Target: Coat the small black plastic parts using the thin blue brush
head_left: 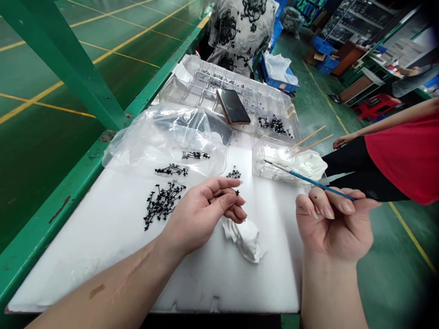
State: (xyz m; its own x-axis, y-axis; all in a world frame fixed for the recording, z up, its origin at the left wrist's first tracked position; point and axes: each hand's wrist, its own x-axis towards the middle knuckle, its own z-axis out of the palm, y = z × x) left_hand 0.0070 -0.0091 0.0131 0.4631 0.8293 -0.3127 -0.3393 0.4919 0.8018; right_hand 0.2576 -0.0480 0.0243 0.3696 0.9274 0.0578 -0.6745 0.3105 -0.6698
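Landmark is the clear rectangular plastic box [259,167] on the white flat tabletop [202,278]. Left hand [199,212], nearer the wearer and left of the box: fingers curled, thumb pinching a small black stemmed part [237,193], its dark end poking out by the fingertips, rest mostly hidden. Right hand [334,228], palm up, nearer and right of the box: fingers folded, gripping a thin blue-handled brush [318,183], whose tip points left across the box; cannot tell if it touches anything. In the box: bunched white cloth [310,164] and two thin wooden sticks [310,136] jutting out to the right. Just left of the box, a cluster of small dark round pieces [233,173]. Farther left, a loose heap of black stemmed parts [163,203], with two smaller groups beyond it at the crumpled clear plastic bag [164,130]. Nearer than the box and slightly left, a crumpled white cloth piece [248,240]. Beyond the box, a clear compartmented plastic tray [181,93] with small parts inside and a dark-screened phone [235,107] resting on it. Right of the box, a person in a red top [404,155].
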